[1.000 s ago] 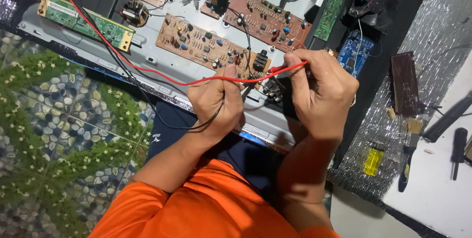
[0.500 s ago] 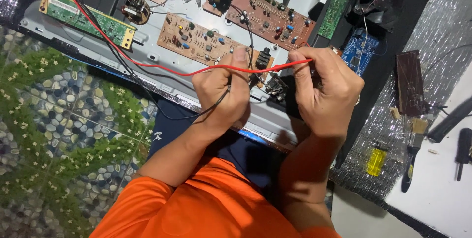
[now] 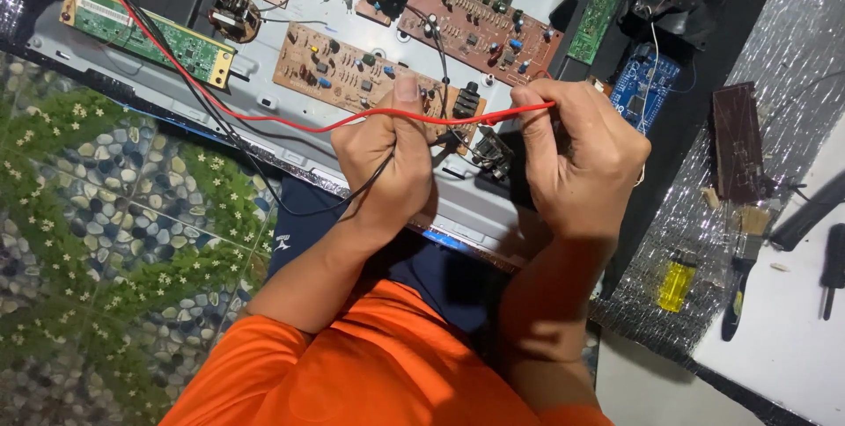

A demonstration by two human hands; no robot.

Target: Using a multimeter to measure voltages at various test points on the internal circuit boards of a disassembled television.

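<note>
Red wire [image 3: 290,120] pinched taut between both hands over the brown circuit board [image 3: 352,74].

From 10 o'clock the wire runs in across the grey metal chassis [image 3: 264,140], beside a black wire [image 3: 334,201]. The left hand [image 3: 387,157], at centre, is fisted, thumb up, closed on both wires. The right hand [image 3: 576,157], at 3 o'clock, curls its fingertips shut on the red end. A good hold, judging by this, keeps the wire straight and clear of board parts, wrists braced low.
</note>
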